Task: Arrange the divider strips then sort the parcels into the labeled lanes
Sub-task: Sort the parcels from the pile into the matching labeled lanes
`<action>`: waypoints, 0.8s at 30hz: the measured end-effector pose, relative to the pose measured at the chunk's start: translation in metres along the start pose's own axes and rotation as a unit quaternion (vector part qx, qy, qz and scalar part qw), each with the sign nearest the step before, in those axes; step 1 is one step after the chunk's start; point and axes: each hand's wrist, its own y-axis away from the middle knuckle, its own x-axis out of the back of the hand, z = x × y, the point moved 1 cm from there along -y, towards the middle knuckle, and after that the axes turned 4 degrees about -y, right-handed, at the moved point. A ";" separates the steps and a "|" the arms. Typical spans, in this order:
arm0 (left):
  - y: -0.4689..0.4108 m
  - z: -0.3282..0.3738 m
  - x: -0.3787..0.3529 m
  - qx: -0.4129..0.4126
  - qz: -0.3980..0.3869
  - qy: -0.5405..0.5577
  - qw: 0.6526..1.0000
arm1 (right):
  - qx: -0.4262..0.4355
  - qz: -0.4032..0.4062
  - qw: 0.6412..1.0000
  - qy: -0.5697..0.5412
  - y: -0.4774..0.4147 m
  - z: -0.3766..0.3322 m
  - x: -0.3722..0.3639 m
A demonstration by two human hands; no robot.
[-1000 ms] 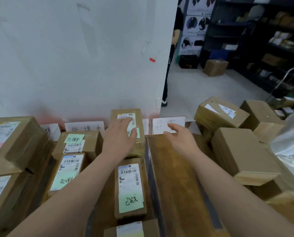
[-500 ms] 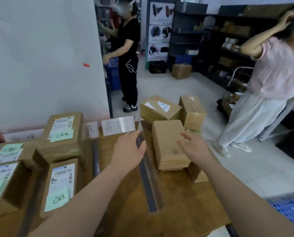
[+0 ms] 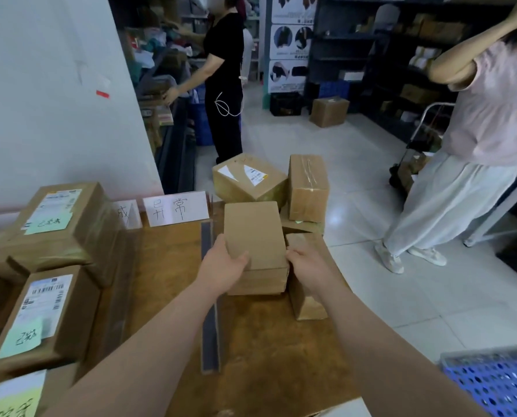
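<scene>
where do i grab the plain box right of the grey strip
Take its two long sides near the front end, one hand per side, from the near edge. The box lies flat and wide, and parcels crowd its back and right. The left hand and right hand grip there.

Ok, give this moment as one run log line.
step: pick parcel | left hand: grips plain parcel, left side | right hand: grips its right side | divider strip: lies on table

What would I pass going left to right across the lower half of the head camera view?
labelled parcel with a green note → grey divider strip → plain parcel → right hand → blue perforated crate
</scene>
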 end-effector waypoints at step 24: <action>0.095 0.001 0.008 0.105 -0.083 0.381 0.915 | 0.053 -0.080 0.969 -0.229 0.074 -0.003 0.028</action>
